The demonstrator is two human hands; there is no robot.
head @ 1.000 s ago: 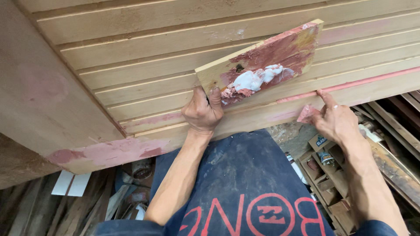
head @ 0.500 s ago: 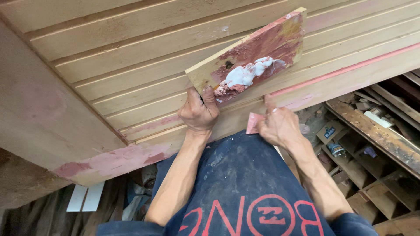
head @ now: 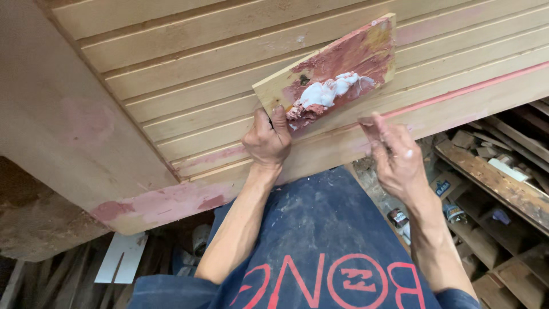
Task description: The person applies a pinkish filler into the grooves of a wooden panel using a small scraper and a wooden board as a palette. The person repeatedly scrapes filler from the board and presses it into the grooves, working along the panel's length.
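My left hand grips the lower end of a small wooden board, held up against a planked wooden hull. The board is smeared with red filler, and a white lump of putty sits on it. My right hand is just to the right, below the board, closed on a small flat spreader whose edge shows above the fingers. The spreader's tip is close to a red filled seam on the planks.
Pink patches mark the hull's lower plank. Wooden shelving with cans and scraps stands at the lower right. Loose timber and a white offcut lie at the lower left. My dark apron fills the bottom centre.
My right hand came in from the right along the red seam toward my left hand, then lifted slightly up to the board. The left hand and board stayed about where they were.
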